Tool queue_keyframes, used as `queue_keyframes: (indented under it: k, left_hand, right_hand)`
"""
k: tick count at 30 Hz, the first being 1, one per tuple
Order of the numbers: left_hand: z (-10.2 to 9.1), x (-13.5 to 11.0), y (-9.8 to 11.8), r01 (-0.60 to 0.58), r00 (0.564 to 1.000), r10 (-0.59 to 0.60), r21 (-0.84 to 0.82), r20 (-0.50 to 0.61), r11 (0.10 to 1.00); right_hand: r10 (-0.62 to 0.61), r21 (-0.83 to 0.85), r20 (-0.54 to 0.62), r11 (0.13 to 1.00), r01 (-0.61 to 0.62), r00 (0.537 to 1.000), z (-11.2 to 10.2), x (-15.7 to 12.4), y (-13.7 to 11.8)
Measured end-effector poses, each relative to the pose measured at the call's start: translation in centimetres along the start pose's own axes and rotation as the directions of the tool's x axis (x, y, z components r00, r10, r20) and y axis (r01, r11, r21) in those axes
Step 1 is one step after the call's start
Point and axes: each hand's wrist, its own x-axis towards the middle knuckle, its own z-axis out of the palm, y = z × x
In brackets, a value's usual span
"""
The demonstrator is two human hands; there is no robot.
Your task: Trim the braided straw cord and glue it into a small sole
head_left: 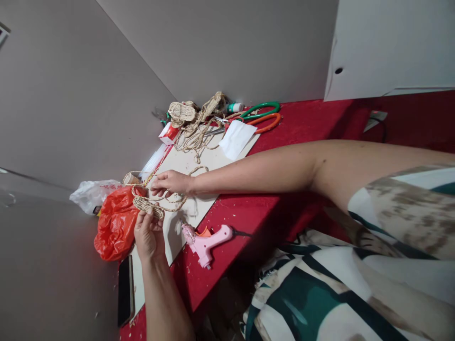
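Observation:
My left hand [147, 232] pinches a small oval woven straw sole [144, 204] by its lower edge, above the pale board. Close beside it is my right hand [169, 183], its fingers drawn together at a braided straw cord [135, 188] that runs around the sole. The exact grip of those fingertips is partly hidden. More of the cord curls across the board under my right wrist. A pink glue gun [206, 244] lies on the red cloth, its nozzle toward the board.
Beyond my right forearm are straw slippers [182, 112], tangled cord [194, 139], large scissors [268, 123], a white paper [236, 139] and a glue stick [234, 108]. A red plastic bag [117, 225] and a phone [125, 289] lie past my left hand. Grey walls border the table.

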Motion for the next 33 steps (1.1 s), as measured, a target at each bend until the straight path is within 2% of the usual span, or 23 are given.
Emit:
queue_keyframes:
  k: [3, 6, 9, 12, 15, 19, 25, 33]
  left_hand:
    - [-0.3, 0.3, -0.3, 0.003, 1.000, -0.003, 0.020, -0.027, 1.000]
    - [-0.8, 0.7, -1.1, -0.012, 0.997, 0.017, 0.072, -0.069, 0.997]
    - [-1.5, 1.2, -2.0, -0.068, 0.981, 0.094, 0.152, -0.171, 0.986]
    - [-2.0, 1.2, -2.4, -0.198, 0.914, 0.269, 0.243, -0.305, 0.950]
    - [-1.9, 0.8, -2.3, -0.310, 0.835, 0.418, 0.323, -0.357, 0.894]
    - [-1.3, 0.3, -2.2, -0.367, 0.805, 0.479, 0.341, -0.349, 0.865]
    - [-2.2, 0.8, -1.6, -0.346, 0.806, 0.429, 0.264, -0.408, 0.900]
    - [-3.8, 1.7, 0.3, -0.141, 0.878, 0.191, 0.143, -0.439, 0.980]
  right_hand:
    - [-0.014, -0.010, -0.059, 1.000, 0.013, 0.998, -0.1, 0.0, 0.2]
    - [-0.018, -0.036, -0.071, 0.999, 0.015, 0.997, 0.1, -0.4, 0.3]
    - [-0.026, -0.064, -0.050, 0.998, 0.022, 0.998, 0.2, -0.6, 0.5]
    - [-0.037, -0.094, -0.005, 0.995, 0.036, 0.999, 0.5, -0.6, 1.0]
    - [-0.043, -0.129, 0.065, 0.990, 0.051, 0.997, 0.8, -0.8, 1.4]
    - [-0.043, -0.172, 0.134, 0.983, 0.066, 0.990, 1.2, -1.5, 1.8]
    - [-0.036, -0.216, 0.118, 0.975, 0.061, 0.992, 1.0, -1.6, 2.2]
    - [0.015, -0.234, 0.091, 0.972, 0.007, 0.996, 0.9, -1.5, 2.8]
